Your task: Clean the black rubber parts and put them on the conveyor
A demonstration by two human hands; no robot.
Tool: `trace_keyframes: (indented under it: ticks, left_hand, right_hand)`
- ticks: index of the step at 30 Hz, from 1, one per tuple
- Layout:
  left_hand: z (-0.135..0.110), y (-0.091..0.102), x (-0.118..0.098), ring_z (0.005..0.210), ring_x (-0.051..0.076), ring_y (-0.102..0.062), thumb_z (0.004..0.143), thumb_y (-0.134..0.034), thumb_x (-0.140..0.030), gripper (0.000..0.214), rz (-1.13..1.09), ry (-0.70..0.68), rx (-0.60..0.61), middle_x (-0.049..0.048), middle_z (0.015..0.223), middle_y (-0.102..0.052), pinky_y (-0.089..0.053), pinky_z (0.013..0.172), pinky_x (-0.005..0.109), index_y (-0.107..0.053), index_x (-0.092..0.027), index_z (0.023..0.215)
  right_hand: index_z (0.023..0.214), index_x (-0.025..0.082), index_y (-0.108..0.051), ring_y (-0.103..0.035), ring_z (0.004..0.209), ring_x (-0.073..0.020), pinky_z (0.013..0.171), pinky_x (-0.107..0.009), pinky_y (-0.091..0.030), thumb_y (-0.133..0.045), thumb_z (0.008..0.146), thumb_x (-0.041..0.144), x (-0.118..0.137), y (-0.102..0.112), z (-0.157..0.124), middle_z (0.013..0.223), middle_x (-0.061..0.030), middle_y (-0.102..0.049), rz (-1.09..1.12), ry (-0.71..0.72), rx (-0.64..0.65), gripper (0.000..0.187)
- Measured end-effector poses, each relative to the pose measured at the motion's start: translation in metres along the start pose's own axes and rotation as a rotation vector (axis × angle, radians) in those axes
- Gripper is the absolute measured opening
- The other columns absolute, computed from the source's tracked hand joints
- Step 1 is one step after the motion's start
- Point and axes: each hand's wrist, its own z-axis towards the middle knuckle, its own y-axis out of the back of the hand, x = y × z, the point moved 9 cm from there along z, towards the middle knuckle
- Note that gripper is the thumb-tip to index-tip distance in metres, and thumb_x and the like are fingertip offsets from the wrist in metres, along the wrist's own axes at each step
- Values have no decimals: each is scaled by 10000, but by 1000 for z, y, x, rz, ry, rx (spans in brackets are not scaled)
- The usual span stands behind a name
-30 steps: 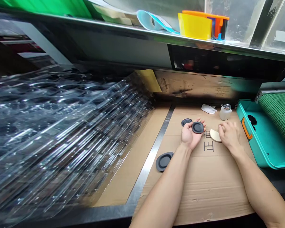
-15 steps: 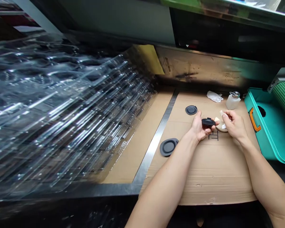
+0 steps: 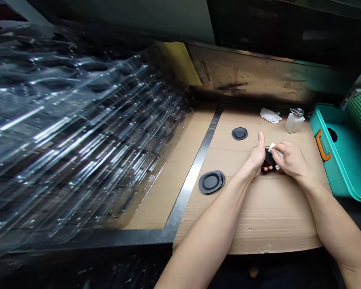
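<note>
My left hand [image 3: 256, 157] grips a small black round rubber part [image 3: 269, 159], mostly hidden between my two hands. My right hand [image 3: 290, 159] pinches a bit of white cloth [image 3: 273, 148] and presses it against that part. Both hands hover over a brown cardboard sheet [image 3: 258, 216]. Two more black round parts lie on the cardboard: a larger one [image 3: 211, 182] to the left of my left wrist and a smaller one [image 3: 239, 133] beyond my hands.
A big stack of clear plastic blister trays [image 3: 72, 140] fills the left side. A small white dispenser bottle [image 3: 294, 121] and a crumpled white wipe [image 3: 270, 116] sit at the back. A teal bin [image 3: 337, 160] with an orange handle stands at right.
My hands came together: the left turned the black part on edge, the right lifted the white cloth off the cardboard onto it. The view tilted downward.
</note>
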Motion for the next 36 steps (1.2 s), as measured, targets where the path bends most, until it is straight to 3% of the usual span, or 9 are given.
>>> trace_keyframes:
  ticks: [3, 8, 12, 17, 20, 25, 27, 31, 36]
  left_hand:
    - [1, 7, -4, 361, 160, -544, 783, -186, -931, 868, 124, -91, -96, 69, 471, -599, -332, 332, 244, -608, -187, 632]
    - [-1, 6, -5, 353, 168, -552, 764, -193, -943, 876, 217, -128, -106, 86, 464, -605, -356, 344, 256, -591, -191, 555]
    - [-3, 5, -6, 358, 179, -557, 778, -187, -933, 880, 218, -150, -94, 84, 480, -615, -380, 340, 269, -619, -191, 581]
    - [-5, 3, -5, 362, 180, -551, 778, -236, -929, 854, 246, -139, -109, 78, 448, -587, -393, 338, 262, -619, -189, 588]
    - [-6, 6, -8, 357, 158, -527, 811, -291, -892, 810, 67, -124, -102, 62, 461, -574, -351, 314, 230, -633, -172, 665]
    - [-9, 13, -8, 407, 116, -505, 912, -156, -783, 848, -606, 101, 8, 136, 668, -645, -366, 312, 197, -625, -76, 923]
    - [-13, 10, -8, 424, 102, -491, 927, -150, -759, 845, -747, 193, 85, 146, 718, -643, -384, 317, 185, -606, -51, 1001]
    - [-15, 7, -8, 444, 105, -486, 926, -187, -759, 829, -822, 234, 153, 156, 768, -650, -391, 312, 185, -593, -48, 1062]
    - [-13, 3, -10, 460, 109, -492, 956, -267, -700, 730, -755, 184, 139, 160, 761, -668, -394, 332, 189, -620, -61, 969]
  right_hand:
    - [752, 197, -674, -537, 665, -148, 649, -266, -384, -521, 891, 200, 1, -3, 0, 764, -29, -597, -37, 10, 31, 207]
    - [768, 186, -682, -536, 676, -143, 666, -255, -380, -519, 884, 198, 5, 0, 2, 761, -27, -603, 25, 79, -37, 200]
    - [724, 189, -687, -531, 639, -142, 637, -258, -366, -539, 832, 165, 2, -5, 2, 717, -23, -615, 11, 40, 29, 184]
    - [761, 192, -726, -561, 654, -140, 656, -253, -392, -543, 848, 194, 1, -1, 1, 746, -25, -640, 64, 24, -29, 203]
    - [760, 206, -739, -576, 650, -140, 656, -254, -406, -575, 829, 219, -6, -3, 1, 748, -15, -660, 90, -11, -26, 178]
    - [782, 197, -736, -627, 751, -172, 700, -266, -434, -570, 871, 311, -34, 30, -3, 796, -37, -712, 164, -169, -341, 221]
    - [747, 196, -723, -619, 735, -182, 696, -280, -427, -560, 872, 323, -46, 36, -4, 780, -45, -715, 107, -247, -382, 241]
    - [746, 201, -721, -617, 734, -199, 700, -298, -413, -540, 865, 333, -63, 36, -4, 801, -57, -720, -25, -334, -346, 254]
    - [930, 213, -747, -627, 846, -238, 774, -337, -426, -512, 898, 362, -84, 27, -6, 957, -78, -726, -136, -370, -270, 280]
